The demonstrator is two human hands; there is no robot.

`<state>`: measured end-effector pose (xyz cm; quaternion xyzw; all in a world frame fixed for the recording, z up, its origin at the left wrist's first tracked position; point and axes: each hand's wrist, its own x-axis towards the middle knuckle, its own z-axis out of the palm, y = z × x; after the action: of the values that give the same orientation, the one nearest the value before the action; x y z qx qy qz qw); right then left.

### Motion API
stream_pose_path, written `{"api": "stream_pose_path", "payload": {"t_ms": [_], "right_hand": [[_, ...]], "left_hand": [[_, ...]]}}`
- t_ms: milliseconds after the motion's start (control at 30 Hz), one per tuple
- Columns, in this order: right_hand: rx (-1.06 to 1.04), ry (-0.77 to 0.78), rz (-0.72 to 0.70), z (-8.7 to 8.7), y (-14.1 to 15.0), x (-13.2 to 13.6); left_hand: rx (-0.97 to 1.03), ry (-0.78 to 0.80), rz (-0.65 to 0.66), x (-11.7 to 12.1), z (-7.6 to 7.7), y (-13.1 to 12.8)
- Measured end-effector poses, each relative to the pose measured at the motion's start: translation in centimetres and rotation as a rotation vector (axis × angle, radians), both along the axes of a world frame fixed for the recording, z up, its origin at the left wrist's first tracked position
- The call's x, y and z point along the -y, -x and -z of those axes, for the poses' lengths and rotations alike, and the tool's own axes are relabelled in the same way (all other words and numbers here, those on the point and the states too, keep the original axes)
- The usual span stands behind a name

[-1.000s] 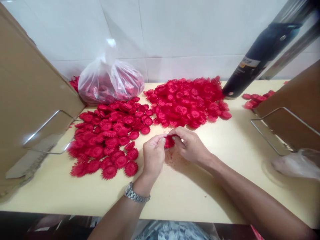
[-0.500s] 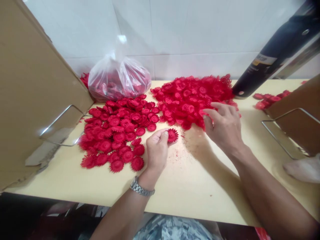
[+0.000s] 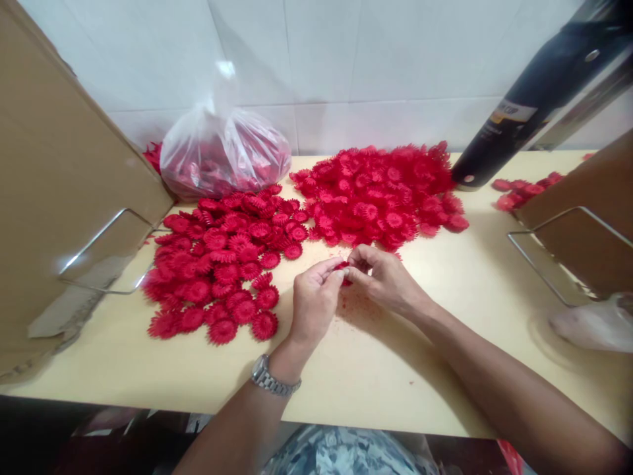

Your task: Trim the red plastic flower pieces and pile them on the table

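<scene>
A pale tiled wall [image 3: 326, 59], with thin joints running upright and across, rises behind a cream-yellow tabletop [image 3: 346, 382]. A brown cardboard panel [image 3: 59, 165] stands at the left, a darker cardboard sheet [image 3: 588, 218] at the right. Light is even, with soft shadows on the tabletop; the space below its near edge is dark.

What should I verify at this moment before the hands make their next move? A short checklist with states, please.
1. Left hand pinching the red piece: ok.
2. Right hand at that same piece: ok, though its exact grip is hidden.
3. Held piece undamaged: cannot tell, mostly covered by the hands.
4. Tabletop below the hands free of crumbs: not ok, red crumbs lie there.
5. Dark bottle clear of both hands: ok, standing farther back, to the right.
</scene>
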<state>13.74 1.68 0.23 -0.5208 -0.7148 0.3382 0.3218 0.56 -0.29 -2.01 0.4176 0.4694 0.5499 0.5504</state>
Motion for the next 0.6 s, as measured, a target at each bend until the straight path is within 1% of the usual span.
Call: {"api": "stream_pose_path", "payload": {"t_ms": [67,100,200,267,367,500,533,600], "right_hand": [[0.015,-0.024,0.0,0.0,0.1,0.1],[0.049,-0.065,0.0,0.1,0.2,0.2],[0.213,-0.254,0.034,0.5,0.7,0.4],[0.29,-0.33,0.064,0.8,0.7,0.3],[0.28,-0.349,0.086,1.0,0.1,-0.1],[0.133,-0.311,0.162,0.1,-0.6,-0.1],[0.09,-0.294,0.166,-0.2,-0.6,0.0],[0.039,-0.268,0.109,-0.6,-0.3,0.4]], "left_hand": [[0.026,0.006,-0.013,-0.1,0.1,-0.1],[0.025,0.011,-0.023,-0.1,0.2,-0.1],[0.008,0.034,-0.081,-0.2,0.4,-0.1],[0.009,0.046,-0.123,-0.3,0.4,-0.1],[0.023,0.044,-0.156,-0.3,0.5,0.0],[-0.008,0.009,-0.169,-0.6,0.6,0.1],[-0.03,-0.006,-0.182,-0.7,0.7,0.2],[-0.076,-0.03,-0.197,-0.7,0.6,0.2]]}}
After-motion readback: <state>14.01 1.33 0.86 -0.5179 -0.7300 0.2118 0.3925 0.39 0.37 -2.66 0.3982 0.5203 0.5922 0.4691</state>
